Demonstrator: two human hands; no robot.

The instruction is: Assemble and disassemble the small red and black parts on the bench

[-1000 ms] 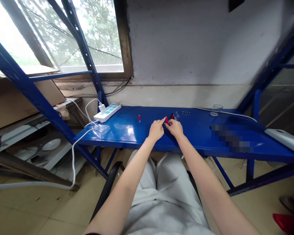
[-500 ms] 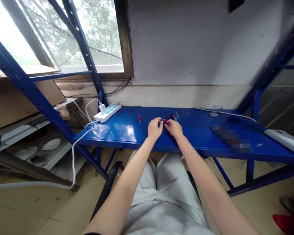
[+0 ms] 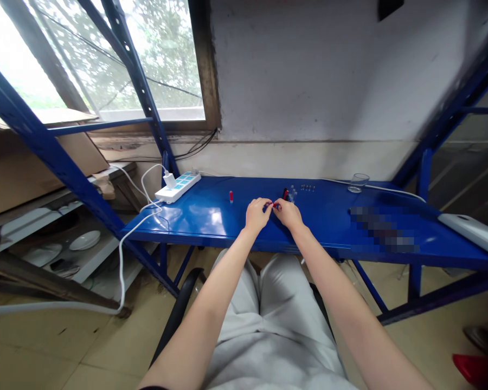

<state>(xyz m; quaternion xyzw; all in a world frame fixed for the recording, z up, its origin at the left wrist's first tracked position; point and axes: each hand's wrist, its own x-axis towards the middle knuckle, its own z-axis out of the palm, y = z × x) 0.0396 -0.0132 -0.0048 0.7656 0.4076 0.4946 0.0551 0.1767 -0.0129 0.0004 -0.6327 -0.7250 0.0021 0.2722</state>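
Note:
My left hand and my right hand meet fingertip to fingertip over the blue table. My right fingers pinch a small red tube. The left fingers are closed at its end; what they grip, if anything, is too small to make out. Just behind the right hand are red and black pieces and several small clear pieces. Off to the left, a red tube with a clear lower end stands upright by itself.
Several tiny metallic pieces sit in a row at the back. A clear glass stands farther right, behind a blurred dark object. A white power strip with a plug and cable lies at the left end. A white object occupies the right end.
My hands have come together, closing the gap between their fingertips. The red tube in my right hand now reaches the left fingertips and is more covered. The other pieces stay put.

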